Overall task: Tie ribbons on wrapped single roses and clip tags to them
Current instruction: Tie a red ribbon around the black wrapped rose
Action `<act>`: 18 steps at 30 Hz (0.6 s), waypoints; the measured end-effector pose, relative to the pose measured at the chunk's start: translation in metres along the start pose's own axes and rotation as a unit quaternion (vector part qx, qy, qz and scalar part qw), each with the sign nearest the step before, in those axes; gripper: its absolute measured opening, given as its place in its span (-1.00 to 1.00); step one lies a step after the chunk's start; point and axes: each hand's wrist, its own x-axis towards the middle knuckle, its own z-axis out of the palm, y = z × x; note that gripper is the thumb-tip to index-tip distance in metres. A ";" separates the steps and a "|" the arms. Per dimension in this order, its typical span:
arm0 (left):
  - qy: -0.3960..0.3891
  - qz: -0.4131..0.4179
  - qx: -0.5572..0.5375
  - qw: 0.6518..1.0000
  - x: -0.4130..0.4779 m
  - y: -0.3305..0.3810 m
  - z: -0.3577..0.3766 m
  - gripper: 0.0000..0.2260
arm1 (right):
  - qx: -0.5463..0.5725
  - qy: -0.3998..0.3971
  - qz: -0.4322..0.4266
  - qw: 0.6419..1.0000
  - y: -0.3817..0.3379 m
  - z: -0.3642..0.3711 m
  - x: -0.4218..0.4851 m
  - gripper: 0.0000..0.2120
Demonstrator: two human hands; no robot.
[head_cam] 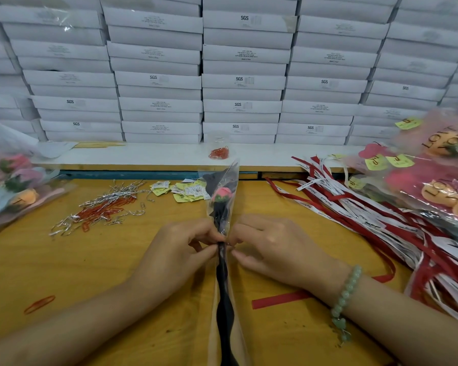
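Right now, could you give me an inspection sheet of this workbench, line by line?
Surface: yellow wooden table, scuffed.
Job's things: wrapped rose held up at the middle; red and white ribbons piled at right; yellow tags just left of the rose; orange paper clips at left.
Clutter: silver wire ties scattered among the clips; a loose red ribbon strip by the right wrist.
Fingers: left hand and right hand both pinch the rose's wrapper at the stem.
Cables: nothing seen.
Surroundings: white boxes stacked behind; other roses heaped at left and right.
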 end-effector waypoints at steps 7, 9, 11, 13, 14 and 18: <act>-0.003 -0.006 0.009 1.000 0.000 -0.001 0.000 -0.66 | 0.005 -0.005 -0.004 1.000 0.002 0.000 -0.001 -0.94; -0.008 -0.003 0.013 1.000 0.000 -0.001 0.000 -0.69 | 0.005 -0.009 -0.004 1.000 0.002 -0.001 -0.002 -0.92; -0.014 -0.001 0.021 1.000 0.000 -0.001 0.000 -0.72 | 0.003 -0.014 -0.001 1.000 0.001 -0.001 -0.002 -0.90; -0.016 0.003 0.023 1.000 0.000 -0.001 0.000 -0.74 | 0.005 -0.020 0.003 1.000 0.001 -0.001 -0.001 -0.90; -0.016 0.005 0.023 1.000 0.000 -0.001 -0.001 -0.75 | 0.007 -0.023 0.004 1.000 0.000 -0.001 -0.001 -0.89; -0.021 0.010 0.030 0.999 -0.001 -0.001 -0.001 -0.81 | 0.008 -0.031 0.005 0.999 -0.001 -0.001 -0.001 -0.88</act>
